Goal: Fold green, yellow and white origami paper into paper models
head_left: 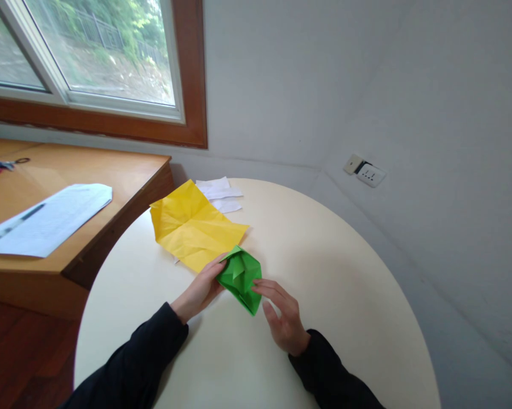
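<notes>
A piece of folded green paper, with several creased flaps raised in its middle, is held up over the round table. My left hand grips its left edge, thumb on top and the other fingers hidden beneath. On the other side, my right hand has its fingers stretched toward the paper, the fingertips at its right edge and the thumb apart from it. Just behind lies a large creased sheet of yellow paper, partly covered by the green one.
White paper pieces lie at the far edge of the round table. On the wooden desk at left are paper sheets, a pen and scissors. A wall socket is at right.
</notes>
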`<state>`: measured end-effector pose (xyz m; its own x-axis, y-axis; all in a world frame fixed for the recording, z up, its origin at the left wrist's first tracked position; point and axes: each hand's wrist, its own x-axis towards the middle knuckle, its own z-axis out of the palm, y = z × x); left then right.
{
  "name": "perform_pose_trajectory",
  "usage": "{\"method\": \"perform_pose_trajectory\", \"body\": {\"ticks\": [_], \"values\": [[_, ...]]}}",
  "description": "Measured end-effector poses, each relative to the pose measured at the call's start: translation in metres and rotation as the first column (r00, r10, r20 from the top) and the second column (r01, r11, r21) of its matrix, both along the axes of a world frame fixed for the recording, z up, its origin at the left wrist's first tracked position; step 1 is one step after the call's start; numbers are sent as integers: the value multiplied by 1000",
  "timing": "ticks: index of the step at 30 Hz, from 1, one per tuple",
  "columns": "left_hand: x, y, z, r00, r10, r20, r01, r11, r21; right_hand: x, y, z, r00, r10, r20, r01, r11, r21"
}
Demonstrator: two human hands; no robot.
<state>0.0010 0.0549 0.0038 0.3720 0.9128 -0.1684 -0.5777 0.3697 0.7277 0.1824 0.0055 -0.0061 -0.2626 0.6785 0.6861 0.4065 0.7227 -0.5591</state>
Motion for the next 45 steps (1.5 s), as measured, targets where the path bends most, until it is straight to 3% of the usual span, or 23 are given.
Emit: {"method": "perform_pose_trajectory", "body": {"ticks": [5, 12, 16, 20, 26, 33, 41, 45], "values": [[-1, -2, -4, 997, -79, -23, 80, 995, 55, -3, 5, -4, 980, -180, -80, 175, 983, -65], [1, -12, -8, 953, -297, -55, 301, 944, 133, -2, 10, -3, 959, -273, -71, 264, 957, -121], [3, -15, -5, 928, -347, -134, 366, 916, 164, -1, 10, -5, 953, -293, -71, 280, 948, -150], [3, -13, -2, 937, -308, -164, 336, 924, 185, -2, 9, -5, 951, -294, -99, 267, 939, -218], [0, -8, -13, 943, -237, -235, 267, 958, 107, -1, 10, -6, 929, -357, -101, 336, 925, -180], [2, -6, -18, 944, -101, -313, 156, 976, 155, -1, 11, -12, 930, -353, -99, 332, 926, -179], [3, -8, 0, 860, 121, -495, 67, 936, 346, -2, 7, -6, 963, -271, 14, 271, 962, -29], [3, -12, 10, 866, 121, -486, 64, 936, 347, -2, 7, -6, 963, -250, 102, 246, 968, 55]]}}
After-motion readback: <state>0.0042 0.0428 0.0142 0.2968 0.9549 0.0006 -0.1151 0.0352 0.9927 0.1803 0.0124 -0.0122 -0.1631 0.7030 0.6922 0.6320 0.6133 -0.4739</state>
